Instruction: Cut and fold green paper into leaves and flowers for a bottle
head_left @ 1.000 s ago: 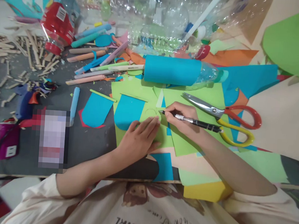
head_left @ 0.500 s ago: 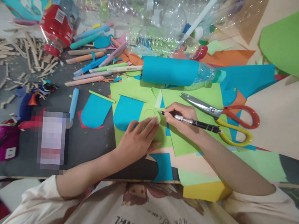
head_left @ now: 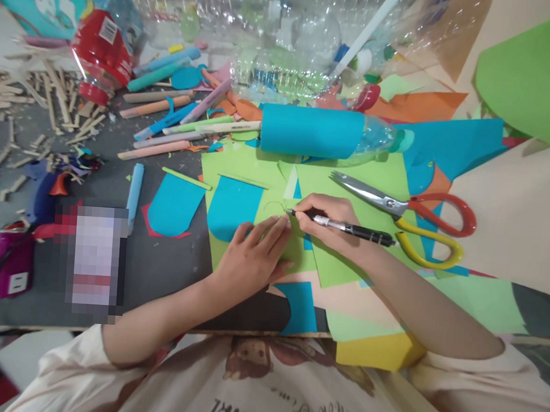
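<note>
My right hand (head_left: 327, 225) is closed around a black and silver pen (head_left: 348, 228). Its tip touches a light green paper sheet (head_left: 257, 195) beside a drawn curved line. My left hand (head_left: 253, 257) lies flat on the same green sheet, fingers stretched out and pressing it down just left of the pen tip. A blue rounded paper cutout (head_left: 230, 209) sits on the green sheet next to my left fingers.
Scissors with red and yellow handles (head_left: 405, 217) lie right of my right hand. A plastic bottle wrapped in blue paper (head_left: 317, 132) lies behind. Markers (head_left: 182, 119), wooden sticks (head_left: 43, 105), clear bottles (head_left: 285, 45) and coloured paper sheets cover the table. Another blue cutout (head_left: 172, 205) lies left.
The pen tip has shifted slightly left along the drawn curve, toward my left fingertips. My left hand has stayed flat on the green paper.
</note>
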Tool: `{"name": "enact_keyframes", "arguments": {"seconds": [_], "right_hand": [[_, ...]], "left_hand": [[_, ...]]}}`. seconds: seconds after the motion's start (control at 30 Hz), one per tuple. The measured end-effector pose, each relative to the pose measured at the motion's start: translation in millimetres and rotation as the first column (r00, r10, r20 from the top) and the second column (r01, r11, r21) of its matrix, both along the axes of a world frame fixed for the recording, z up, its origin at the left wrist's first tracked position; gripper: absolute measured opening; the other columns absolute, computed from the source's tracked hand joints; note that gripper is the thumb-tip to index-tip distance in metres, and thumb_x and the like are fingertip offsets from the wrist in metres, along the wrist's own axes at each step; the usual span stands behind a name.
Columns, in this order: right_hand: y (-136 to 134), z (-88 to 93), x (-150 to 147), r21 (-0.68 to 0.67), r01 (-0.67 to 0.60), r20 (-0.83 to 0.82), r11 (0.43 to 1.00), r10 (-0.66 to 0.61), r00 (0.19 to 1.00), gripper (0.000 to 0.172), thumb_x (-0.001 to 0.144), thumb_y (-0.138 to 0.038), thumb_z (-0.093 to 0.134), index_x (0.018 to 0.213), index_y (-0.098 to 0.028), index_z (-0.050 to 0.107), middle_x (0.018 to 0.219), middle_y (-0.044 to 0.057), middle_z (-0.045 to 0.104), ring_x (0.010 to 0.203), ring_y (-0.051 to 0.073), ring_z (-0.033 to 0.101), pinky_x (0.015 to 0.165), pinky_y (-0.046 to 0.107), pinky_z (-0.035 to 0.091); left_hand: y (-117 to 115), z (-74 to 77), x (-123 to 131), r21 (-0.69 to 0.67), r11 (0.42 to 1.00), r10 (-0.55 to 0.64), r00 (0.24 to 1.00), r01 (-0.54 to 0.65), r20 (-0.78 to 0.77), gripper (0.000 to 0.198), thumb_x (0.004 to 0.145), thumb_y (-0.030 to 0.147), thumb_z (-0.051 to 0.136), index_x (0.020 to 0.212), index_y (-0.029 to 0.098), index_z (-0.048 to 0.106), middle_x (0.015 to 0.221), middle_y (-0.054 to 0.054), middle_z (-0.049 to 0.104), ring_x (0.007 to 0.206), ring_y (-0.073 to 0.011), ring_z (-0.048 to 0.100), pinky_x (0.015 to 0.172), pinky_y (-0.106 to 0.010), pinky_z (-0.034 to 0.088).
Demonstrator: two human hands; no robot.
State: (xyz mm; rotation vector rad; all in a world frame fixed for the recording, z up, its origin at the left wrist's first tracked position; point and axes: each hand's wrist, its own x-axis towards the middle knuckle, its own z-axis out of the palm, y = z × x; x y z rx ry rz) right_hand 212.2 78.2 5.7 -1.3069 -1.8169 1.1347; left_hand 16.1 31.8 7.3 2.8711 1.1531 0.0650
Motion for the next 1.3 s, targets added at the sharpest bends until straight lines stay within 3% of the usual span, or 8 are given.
{"name": "enact_keyframes", "arguments": {"seconds": [0.13, 0.3, 0.47, 0.67, 0.83, 1.03, 1.3], "right_hand": [[0.3, -1.4, -0.2, 0.027, 0.098, -0.010, 0.995, -0.098, 0.995, 0.013, 0.080, -0.017, 0.055, 0.068, -0.023, 0.053, 0.064, 0.000, 0.060, 0.057, 0.014, 0.054, 0.056, 0.028, 0.041], [0.6, 0.1, -0.7, 0.018, 0.020, -0.002, 1.000, -0.020, 1.000, 0.015, 0.081, -0.018, 0.054, 0.067, -0.024, 0.053, 0.065, 0.001, 0.061, 0.057, 0.015, 0.053, 0.056, 0.029, 0.042], [0.9, 1.1, -0.3, 0.013, 0.132, 0.021, 0.991, -0.132, 0.991, 0.016, 0.080, -0.021, 0.055, 0.066, -0.025, 0.050, 0.062, 0.001, 0.059, 0.056, 0.016, 0.052, 0.056, 0.031, 0.042], [0.5, 2.0, -1.0, 0.013, 0.078, 0.013, 0.997, -0.078, 0.997, 0.015, 0.080, -0.020, 0.055, 0.066, -0.024, 0.051, 0.063, 0.000, 0.060, 0.059, 0.016, 0.054, 0.058, 0.030, 0.041], [0.2, -1.9, 0.1, 0.047, 0.192, -0.019, 0.980, -0.191, 0.981, 0.019, 0.077, -0.020, 0.055, 0.061, -0.024, 0.045, 0.056, -0.002, 0.051, 0.050, 0.012, 0.045, 0.051, 0.028, 0.036], [1.8, 2.8, 1.7, 0.026, 0.125, -0.007, 0.992, -0.125, 0.992, 0.015, 0.079, -0.023, 0.055, 0.064, -0.023, 0.051, 0.060, -0.001, 0.056, 0.054, 0.013, 0.050, 0.053, 0.028, 0.037], [1.0, -0.3, 3.1, 0.015, 0.219, -0.007, 0.976, -0.219, 0.976, 0.018, 0.075, -0.020, 0.053, 0.059, -0.024, 0.046, 0.054, -0.001, 0.053, 0.047, 0.012, 0.041, 0.047, 0.029, 0.033]], "left_hand": [[0.8, 0.2, 0.0, 0.027, 1.000, -0.011, 1.000, 0.010, 0.030, 0.046, 0.100, 0.038, 0.044, 0.135, 0.010, 0.058, 0.138, -0.015, 0.061, 0.119, -0.0273, 0.058, 0.088, -0.037, 0.045], [0.8, 0.7, -0.6, 0.011, 1.000, 0.002, 1.000, -0.002, 0.019, 0.047, 0.100, 0.038, 0.044, 0.137, 0.012, 0.056, 0.138, -0.015, 0.062, 0.120, -0.0274, 0.058, 0.089, -0.037, 0.045], [0.9, 2.2, -0.5, 0.009, 1.000, -0.007, 1.000, 0.007, 0.022, 0.045, 0.100, 0.037, 0.046, 0.133, 0.012, 0.059, 0.139, -0.015, 0.062, 0.120, -0.0271, 0.059, 0.088, -0.038, 0.045], [1.6, 2.7, -0.4, 0.030, 1.000, -0.009, 0.999, 0.008, 0.031, 0.045, 0.101, 0.037, 0.044, 0.133, 0.011, 0.059, 0.138, -0.015, 0.062, 0.120, -0.0262, 0.059, 0.087, -0.038, 0.045], [2.1, 1.5, -0.6, 0.039, 0.999, -0.009, 0.999, 0.007, 0.052, 0.042, 0.100, 0.036, 0.045, 0.130, 0.011, 0.061, 0.136, -0.014, 0.064, 0.118, -0.0264, 0.060, 0.087, -0.037, 0.045], [2.1, 2.8, 0.1, 0.024, 1.000, -0.006, 1.000, 0.005, 0.023, 0.042, 0.100, 0.036, 0.043, 0.130, 0.012, 0.062, 0.137, -0.013, 0.063, 0.118, -0.0260, 0.060, 0.086, -0.037, 0.045], [2.1, 3.4, -0.1, -0.012, 1.000, -0.005, 0.999, 0.005, 0.040, 0.042, 0.099, 0.035, 0.048, 0.132, 0.014, 0.061, 0.136, -0.017, 0.063, 0.120, -0.0294, 0.059, 0.089, -0.038, 0.045]]}}
